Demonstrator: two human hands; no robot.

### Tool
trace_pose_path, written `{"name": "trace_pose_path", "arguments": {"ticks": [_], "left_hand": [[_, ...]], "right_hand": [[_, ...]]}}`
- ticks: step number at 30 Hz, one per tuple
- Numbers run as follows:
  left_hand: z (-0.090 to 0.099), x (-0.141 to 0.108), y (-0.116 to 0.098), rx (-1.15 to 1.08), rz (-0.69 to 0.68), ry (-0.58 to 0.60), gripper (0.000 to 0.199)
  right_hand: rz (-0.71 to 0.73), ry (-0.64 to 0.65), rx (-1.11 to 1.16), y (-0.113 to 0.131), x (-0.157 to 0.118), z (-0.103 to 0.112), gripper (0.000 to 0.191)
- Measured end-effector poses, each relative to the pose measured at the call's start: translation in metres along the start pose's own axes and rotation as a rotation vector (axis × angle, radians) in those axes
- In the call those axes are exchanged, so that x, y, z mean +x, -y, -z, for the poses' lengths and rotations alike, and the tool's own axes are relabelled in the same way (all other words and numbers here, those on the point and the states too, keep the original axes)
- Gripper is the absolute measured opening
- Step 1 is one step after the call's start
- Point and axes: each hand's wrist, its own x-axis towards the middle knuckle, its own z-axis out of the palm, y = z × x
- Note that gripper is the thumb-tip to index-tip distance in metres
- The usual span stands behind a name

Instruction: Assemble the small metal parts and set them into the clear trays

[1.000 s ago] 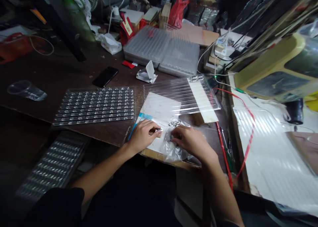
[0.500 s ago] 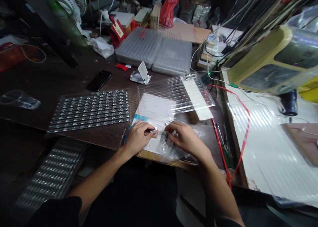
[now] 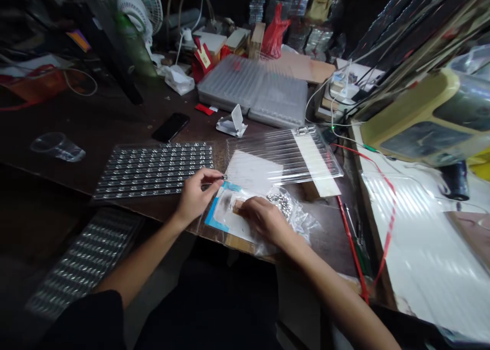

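Note:
My left hand (image 3: 197,194) is closed in a pinch on a small dark metal piece (image 3: 224,177), held out past the fingertips near the lower left corner of a clear ribbed tray (image 3: 264,143). Its exact kind is too small to make out. My right hand (image 3: 264,217) is closed, its fingertips at a small brown block (image 3: 238,206) on a white sheet with blue edges (image 3: 217,221). Beside it lies a clear plastic bag (image 3: 302,217) with small shiny metal parts (image 3: 280,202). A tray filled with rows of dark metal pieces (image 3: 156,169) is left of my left hand.
A phone (image 3: 170,127), a white stand (image 3: 233,123) and a clear cup (image 3: 58,147) sit on the dark table. Stacked clear trays (image 3: 233,82) are behind. A white strip (image 3: 316,164) lies on the ribbed tray. Red tape (image 3: 348,238) runs along the right edge.
My left hand has moved off the brown block, up and left, with the small piece. My right hand has gone from the bag leftward to the block. The view has shifted slightly.

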Motion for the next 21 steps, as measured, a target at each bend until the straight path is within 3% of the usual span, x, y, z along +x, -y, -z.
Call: {"name": "trace_pose_path", "arguments": {"ticks": [3,6,11,18,21], "left_hand": [[0.031,0.040,0.013,0.084,-0.013,-0.016,0.020],[0.053,0.085,0.027,0.197,-0.011,0.009,0.026],[0.057,0.140,0.044,0.482,-0.031,0.177,0.023],[0.044,0.161,0.055,0.680,-0.099,0.352,0.024],[0.048,0.162,0.054,0.782,-0.121,0.387,0.025]], "right_hand": [[0.098,0.081,-0.272,0.005,-0.002,-0.003,0.020],[0.116,0.121,-0.380,0.008,-0.002,-0.003,0.015],[0.032,0.102,-0.253,0.007,-0.002,0.006,0.024],[0.005,-0.142,-0.087,-0.006,-0.013,0.036,0.026],[-0.063,-0.125,-0.082,-0.010,-0.020,0.054,0.024]]}}
